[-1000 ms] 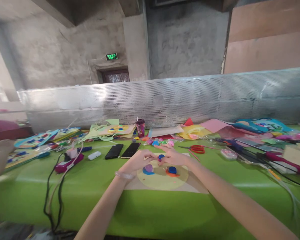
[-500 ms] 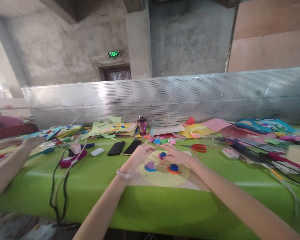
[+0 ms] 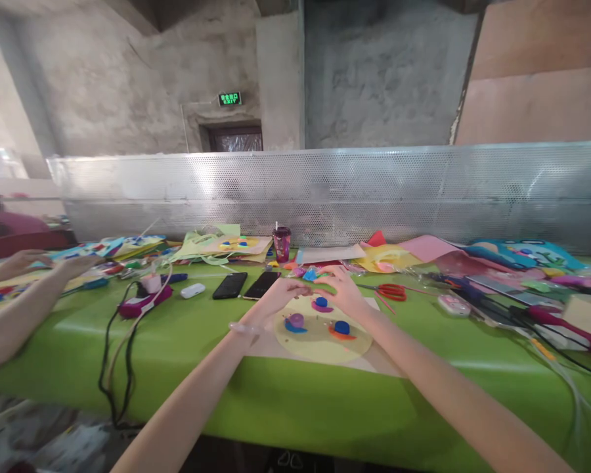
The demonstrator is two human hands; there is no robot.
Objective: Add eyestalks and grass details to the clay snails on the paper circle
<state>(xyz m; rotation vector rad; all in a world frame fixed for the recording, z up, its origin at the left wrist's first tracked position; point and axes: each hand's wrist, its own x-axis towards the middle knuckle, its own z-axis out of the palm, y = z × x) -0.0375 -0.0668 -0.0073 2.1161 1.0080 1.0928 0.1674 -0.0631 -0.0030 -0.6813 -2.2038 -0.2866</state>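
A yellow paper circle (image 3: 320,351) lies on a pale sheet (image 3: 262,347) on the green tabletop. On it are three small snail shapes: a blue one with a purple shell (image 3: 296,321), an orange one with a blue shell (image 3: 342,328) and a magenta one with a blue shell (image 3: 321,303). My left hand (image 3: 284,293), with a pale bracelet at its wrist, is closed in a pinch over the sheet's far left part. What it pinches is too small to name. Facing it, my right hand (image 3: 339,289) has curved fingers apart, near the magenta snail.
Two phones (image 3: 230,286) and a white case (image 3: 193,290) lie left of the sheet. Red-handled scissors (image 3: 391,292) are to the right. A purple cup (image 3: 282,243) stands behind. Cables hang from a magenta power strip (image 3: 145,302). Another person's arms (image 3: 34,302) work at far left.
Both my hands have drawn back off the magenta snail, which now shows more fully. My right fingers have lifted and curved toward the left hand. The other person's arms have shifted.
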